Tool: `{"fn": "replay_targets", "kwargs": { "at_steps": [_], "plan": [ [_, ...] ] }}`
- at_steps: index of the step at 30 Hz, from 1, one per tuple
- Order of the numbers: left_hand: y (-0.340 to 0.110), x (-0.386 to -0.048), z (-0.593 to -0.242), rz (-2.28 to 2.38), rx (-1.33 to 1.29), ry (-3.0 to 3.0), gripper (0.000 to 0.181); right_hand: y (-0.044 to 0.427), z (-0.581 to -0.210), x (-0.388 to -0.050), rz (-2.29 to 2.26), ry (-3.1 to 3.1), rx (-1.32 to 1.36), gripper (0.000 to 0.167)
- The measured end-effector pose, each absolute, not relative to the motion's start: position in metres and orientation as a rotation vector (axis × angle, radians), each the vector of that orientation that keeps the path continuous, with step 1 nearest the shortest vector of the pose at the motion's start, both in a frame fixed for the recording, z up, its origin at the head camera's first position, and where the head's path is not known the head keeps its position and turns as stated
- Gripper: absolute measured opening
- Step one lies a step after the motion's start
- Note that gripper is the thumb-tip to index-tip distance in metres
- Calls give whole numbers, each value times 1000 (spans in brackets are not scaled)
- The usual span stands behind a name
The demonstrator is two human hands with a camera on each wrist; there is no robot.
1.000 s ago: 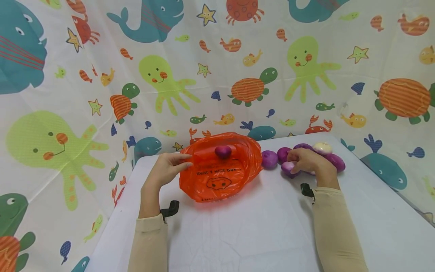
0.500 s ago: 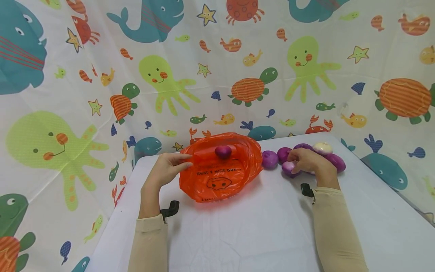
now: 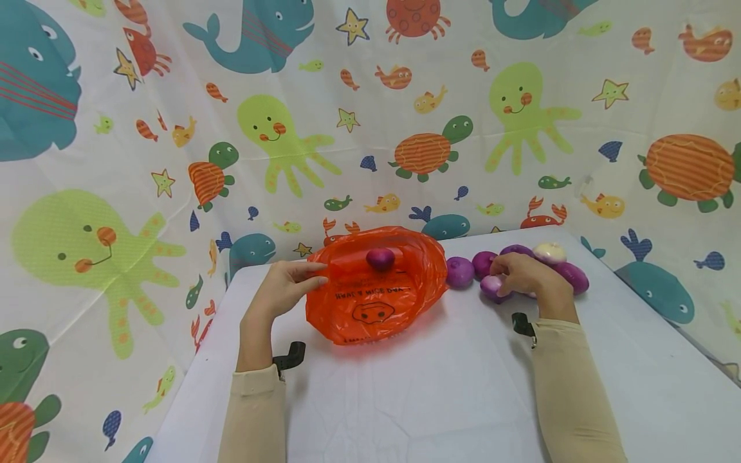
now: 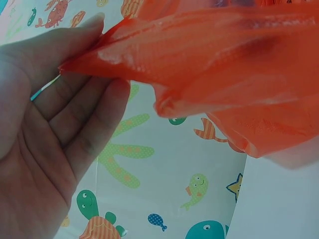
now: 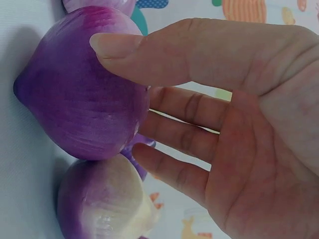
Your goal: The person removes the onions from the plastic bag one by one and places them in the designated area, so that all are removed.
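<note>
A red plastic bag (image 3: 373, 321) with printed black lettering lies with its wide mouth spread on the white table. My left hand (image 3: 282, 287) pinches the bag's left edge between thumb and fingers; in the left wrist view the red film (image 4: 119, 57) stretches from the left hand (image 4: 55, 119). One dark purple onion (image 3: 379, 258) is inside the bag. Over at the right, my right hand (image 3: 523, 276) grips a purple onion (image 5: 79, 89), thumb on its near side and fingers behind. A purple and white onion (image 5: 102, 199) sits beside it in the right wrist view.
Purple onions (image 3: 460, 272) stand between the bag and my right hand. More onions, including a pale one (image 3: 549, 252) and a purple one (image 3: 572, 278), are clustered behind and right of that hand. A sea-animal printed curtain (image 3: 370, 141) hangs behind the table (image 3: 417, 399).
</note>
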State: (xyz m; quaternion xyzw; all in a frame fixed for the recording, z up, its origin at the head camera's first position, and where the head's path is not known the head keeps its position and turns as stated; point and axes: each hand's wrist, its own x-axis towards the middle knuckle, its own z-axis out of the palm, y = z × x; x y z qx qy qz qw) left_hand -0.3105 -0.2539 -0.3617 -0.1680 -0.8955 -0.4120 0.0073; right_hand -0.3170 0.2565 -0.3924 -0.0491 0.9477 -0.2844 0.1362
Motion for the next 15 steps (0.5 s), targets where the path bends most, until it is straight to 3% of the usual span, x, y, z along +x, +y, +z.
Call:
{"fn": "replay_targets", "kwargs": {
  "at_steps": [15],
  "plan": [
    [-253,-311,-361,-1290,-528,-2797,34,256,-392,-319,-842,2709,-68,48]
  ]
}}
